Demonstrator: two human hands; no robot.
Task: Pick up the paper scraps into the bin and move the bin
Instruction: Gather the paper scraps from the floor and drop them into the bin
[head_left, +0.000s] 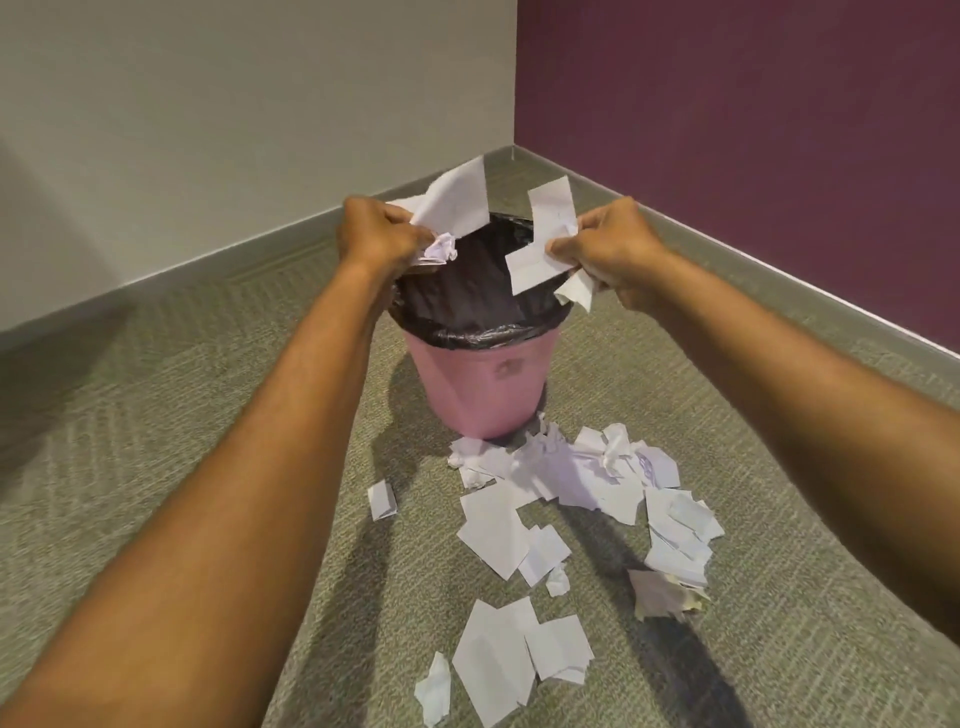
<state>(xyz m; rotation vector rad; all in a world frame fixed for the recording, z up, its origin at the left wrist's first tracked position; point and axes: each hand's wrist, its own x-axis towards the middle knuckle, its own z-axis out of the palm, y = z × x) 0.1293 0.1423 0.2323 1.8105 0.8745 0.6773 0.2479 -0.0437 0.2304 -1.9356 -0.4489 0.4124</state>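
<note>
A pink bin (483, 389) lined with a black bag (467, 296) stands on the carpet near the room's corner. My left hand (376, 234) is over the bin's left rim, shut on a bunch of white paper scraps (452, 205). My right hand (608, 244) is over the right rim, shut on more white scraps (545, 244). Several loose paper scraps (566, 493) lie on the carpet in front of the bin, with more nearer me (509, 660).
A beige wall (234, 130) runs on the left and a maroon wall (753, 119) on the right, meeting in a corner behind the bin. Grey-green carpet (182, 415) covers the floor.
</note>
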